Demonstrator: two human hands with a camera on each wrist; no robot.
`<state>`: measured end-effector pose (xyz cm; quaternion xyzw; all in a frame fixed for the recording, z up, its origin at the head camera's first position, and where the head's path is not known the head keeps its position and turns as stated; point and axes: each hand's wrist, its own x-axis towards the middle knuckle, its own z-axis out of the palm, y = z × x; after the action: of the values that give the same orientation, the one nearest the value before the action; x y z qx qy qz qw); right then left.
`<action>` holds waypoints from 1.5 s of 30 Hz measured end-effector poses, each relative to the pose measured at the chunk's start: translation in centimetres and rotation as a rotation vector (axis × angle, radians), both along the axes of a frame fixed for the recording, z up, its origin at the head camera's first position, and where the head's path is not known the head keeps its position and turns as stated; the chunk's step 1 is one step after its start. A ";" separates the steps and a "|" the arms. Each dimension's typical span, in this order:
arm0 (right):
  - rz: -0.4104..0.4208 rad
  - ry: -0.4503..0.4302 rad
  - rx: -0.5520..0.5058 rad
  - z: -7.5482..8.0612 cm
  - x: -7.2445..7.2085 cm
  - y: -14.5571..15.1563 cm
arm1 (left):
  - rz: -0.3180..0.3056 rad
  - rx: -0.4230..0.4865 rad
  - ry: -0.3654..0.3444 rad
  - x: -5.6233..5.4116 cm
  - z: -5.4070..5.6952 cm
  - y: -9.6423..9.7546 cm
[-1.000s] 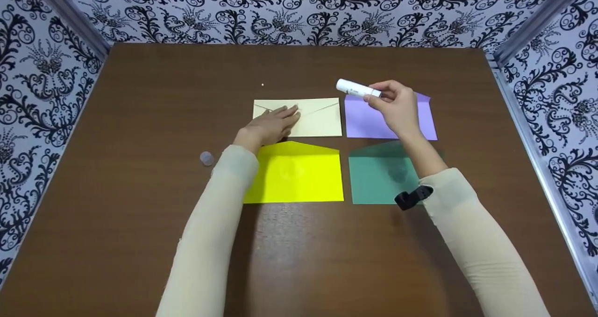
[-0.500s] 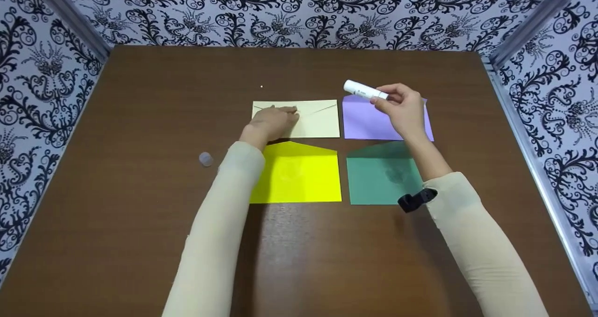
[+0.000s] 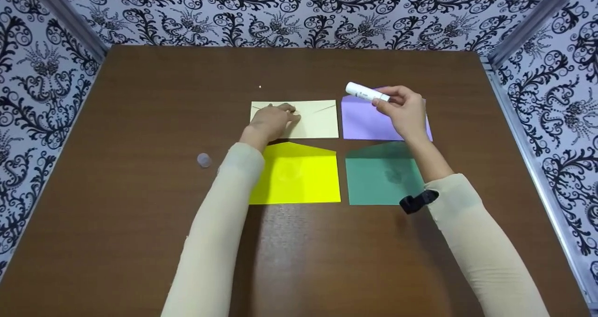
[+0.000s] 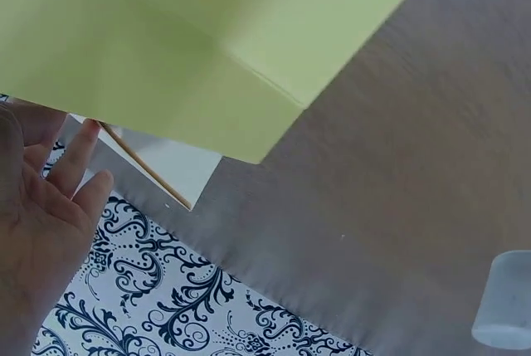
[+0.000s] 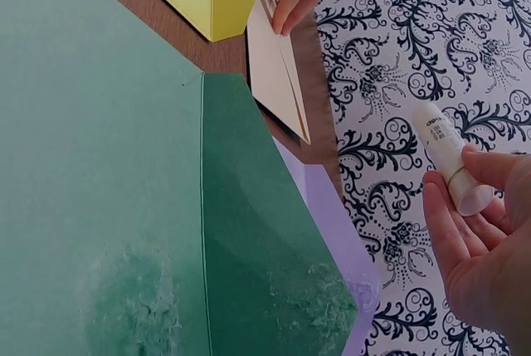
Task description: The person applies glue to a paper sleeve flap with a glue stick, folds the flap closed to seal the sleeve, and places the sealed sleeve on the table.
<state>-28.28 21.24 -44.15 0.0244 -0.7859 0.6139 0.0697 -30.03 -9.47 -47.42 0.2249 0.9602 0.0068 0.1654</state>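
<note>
Pinching a white cylindrical plastic glue stick [image 3: 366, 92], resting fingers on a cream rectangular paper envelope [image 3: 317, 121]

Head view: the left hand [image 3: 270, 122] rests on the cream envelope's flap, fingers loosely bent and slightly apart. The right hand [image 3: 407, 115] holds the glue stick between thumb and fingers, to the right of that envelope. A purple paper envelope [image 3: 364, 118] lies just to its right, a bright yellow paper envelope [image 3: 303, 177] on its near side, a green paper envelope [image 3: 373, 179] diagonally nearer and right. On the brown table [image 3: 140, 237], a round translucent cap [image 3: 203, 160] sits apart, off to its left.

Left wrist: the fingers reach the cream envelope, partly hidden by the yellow one.

Right wrist: the pinched glue stick is clear of the cream envelope.
</note>
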 end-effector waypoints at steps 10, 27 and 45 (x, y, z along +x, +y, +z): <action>-0.033 -0.036 0.030 -0.1 0.1 1.6 | 0.066 0.188 -0.009 -0.3 -0.5 -0.9; -0.101 -0.074 0.037 -0.6 0.3 4.8 | 0.112 0.187 -0.100 -0.2 -0.2 0.0; -0.126 -0.080 0.010 0.1 -0.4 6.3 | -0.067 0.286 -0.011 1.0 2.2 7.6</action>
<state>-28.65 27.54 -44.02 -0.0495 -0.7910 0.6050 0.0767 -29.08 -1.83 -45.27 0.2782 0.9404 0.1395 0.1371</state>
